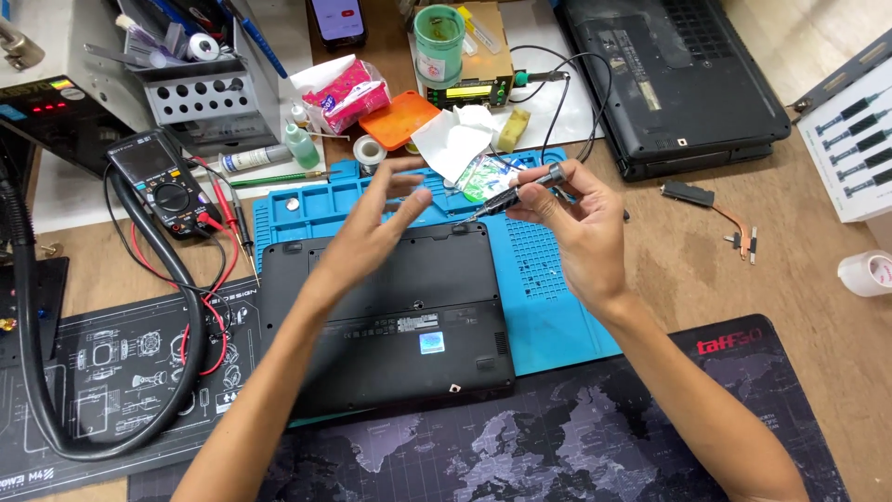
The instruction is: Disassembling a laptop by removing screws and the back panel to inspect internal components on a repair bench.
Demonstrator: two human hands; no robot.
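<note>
Gripping a slim black screwdriver (516, 192) between thumb and fingertips, right hand (574, 228) hovers above far right corner of black laptop (390, 316), tip aimed left. Left hand (376, 228) open, fingers spread wide, holding nothing, just beside the tip. Laptop lies underside up on blue work mat (548, 297). Multimeter (163, 186) with red leads at far left. Second, larger laptop (678, 79) far right. White tape roll (866, 273) at right edge.

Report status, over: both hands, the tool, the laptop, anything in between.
Right hand grips screwdriver, tip pointing left. Left hand open, blurred, above black laptop lying underside-up on blue mat. Nothing between tool and laptop.
</note>
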